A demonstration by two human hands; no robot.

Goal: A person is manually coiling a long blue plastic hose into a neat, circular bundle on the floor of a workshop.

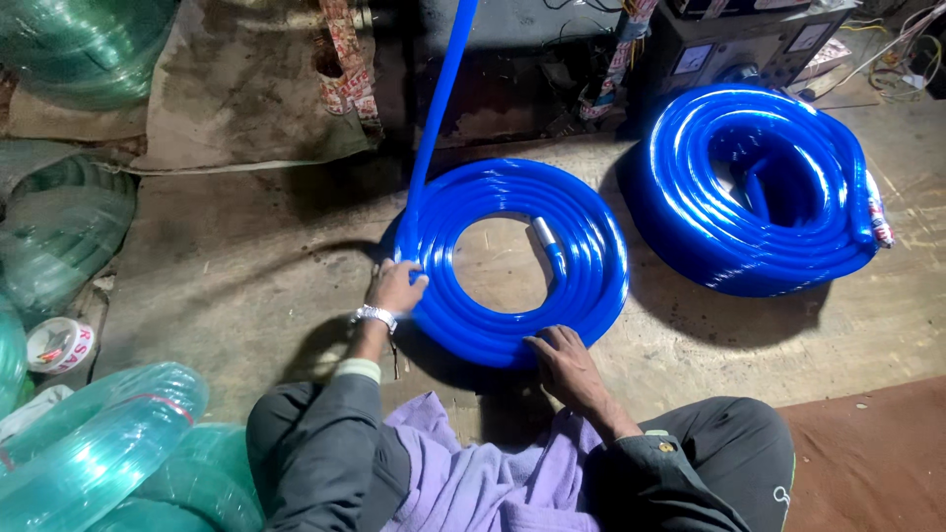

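A flat coil of blue hose lies on the floor in front of me. Its free length runs straight up out of the top of the view. A white end piece shows inside the ring. My left hand, with a watch on the wrist, grips the coil's left edge where the free length joins it. My right hand rests flat on the coil's near edge, fingers spread.
A second, thicker blue coil bound with tape lies to the right. Green translucent hose coils are piled at the left, with a tape roll beside them. A metal box with dials stands behind. A purple cloth covers my lap.
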